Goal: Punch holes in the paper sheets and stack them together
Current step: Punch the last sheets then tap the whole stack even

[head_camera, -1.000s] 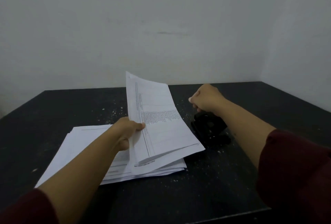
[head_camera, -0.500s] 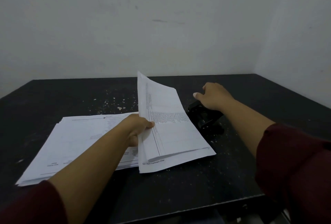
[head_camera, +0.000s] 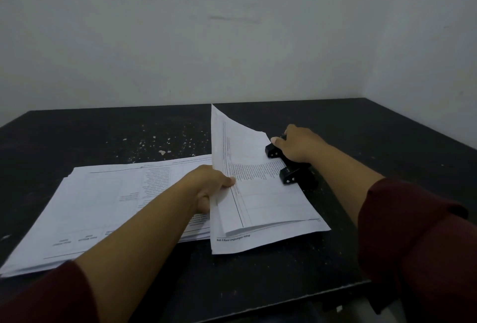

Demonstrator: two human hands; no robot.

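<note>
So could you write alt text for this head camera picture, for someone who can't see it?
A person's left hand holds a few printed sheets with their far edge in a black hole punch, which the right hand rests on. A larger paper stack lies to the left on a dark table.

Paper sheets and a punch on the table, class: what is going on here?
A person's left hand pinches a few paper sheets by their left edge, their right edge fed into the black hole punch. The right hand rests on top of the punch. A larger paper stack lies flat on the dark table.
</note>
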